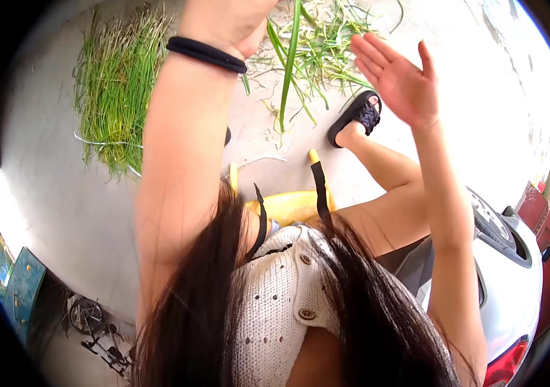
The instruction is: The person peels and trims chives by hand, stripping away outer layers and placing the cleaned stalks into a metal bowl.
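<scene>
My left hand, with a black band round its wrist, reaches up to the top edge of the view. Its fingers are cut off there. Beside it hang long green leaves, nearer to me than the floor; their upper ends are out of view. On the right, my right hand is raised and open, palm towards me, thumb apart, holding nothing. Beyond and between the hands, loose green leaves and trimmings lie scattered on the floor. A thick layer of long green stalks with pale ends lies left of my left arm.
Pale concrete floor spreads around me. I sit on something yellow with yellow legs. My foot in a black sandal stands below my right hand. A white car is close at right; a bicycle is at lower left.
</scene>
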Demonstrator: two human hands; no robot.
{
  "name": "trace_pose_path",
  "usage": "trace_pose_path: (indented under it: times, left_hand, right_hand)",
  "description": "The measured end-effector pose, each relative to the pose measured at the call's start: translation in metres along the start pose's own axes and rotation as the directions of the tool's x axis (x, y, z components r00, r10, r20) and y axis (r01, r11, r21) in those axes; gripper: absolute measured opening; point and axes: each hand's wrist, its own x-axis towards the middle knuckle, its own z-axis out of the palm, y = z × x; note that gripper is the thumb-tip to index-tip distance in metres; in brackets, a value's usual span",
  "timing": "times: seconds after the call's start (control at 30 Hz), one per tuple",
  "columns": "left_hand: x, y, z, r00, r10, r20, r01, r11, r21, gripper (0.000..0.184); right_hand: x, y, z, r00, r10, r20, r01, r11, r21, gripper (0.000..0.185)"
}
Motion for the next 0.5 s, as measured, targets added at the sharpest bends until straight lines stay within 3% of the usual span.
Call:
trace_pose_path:
  times: [0.1, 0.2, 0.27, 0.33, 0.37, 0.47, 0.5]
  left_hand:
    - [0.005, 0.007, 0.002, 1.0, 0.013, -0.013, -0.013, 1.0, -0.007, 0.012]
    - [0.007, 0.011, -0.006, 0.998, 0.057, -0.007, -0.057, 0.998, 0.021, 0.013]
    - [0.003, 0.012, -0.002, 0.997, 0.072, 0.008, -0.072, 0.997, 0.035, 0.014]
    - [-0.001, 0.008, 0.01, 0.995, 0.098, -0.004, -0.097, 0.99, 0.101, 0.014]
    - [-0.003, 0.004, 0.014, 0.996, 0.079, 0.03, -0.083, 0.98, 0.183, 0.014]
    - [0.002, -0.007, 0.026, 0.989, 0.035, 0.141, -0.085, 0.926, 0.368, 0.022]
    - [0.002, -0.01, 0.029, 0.977, 0.006, 0.212, -0.099, 0.896, 0.432, 0.022]
  right_hand:
    - [-0.012, 0.003, 0.019, 1.0, 0.008, 0.02, -0.01, 0.995, 0.104, 0.08]
    - [-0.024, -0.01, 0.019, 0.999, -0.044, 0.017, 0.044, 0.999, 0.032, 0.08]
    - [-0.038, -0.025, 0.017, 0.994, -0.106, -0.035, 0.1, 0.986, -0.134, 0.075]
    - [-0.052, -0.042, 0.008, 0.967, -0.23, -0.105, 0.153, 0.864, -0.48, 0.065]
    - [-0.056, -0.05, 0.003, 0.925, -0.334, -0.18, 0.207, 0.842, -0.498, 0.043]
    - [-0.071, -0.083, -0.017, 0.872, -0.406, -0.274, 0.108, 0.706, -0.7, 0.035]
    - [-0.071, -0.087, -0.01, 0.9, -0.405, -0.161, 0.222, 0.744, -0.63, 0.021]
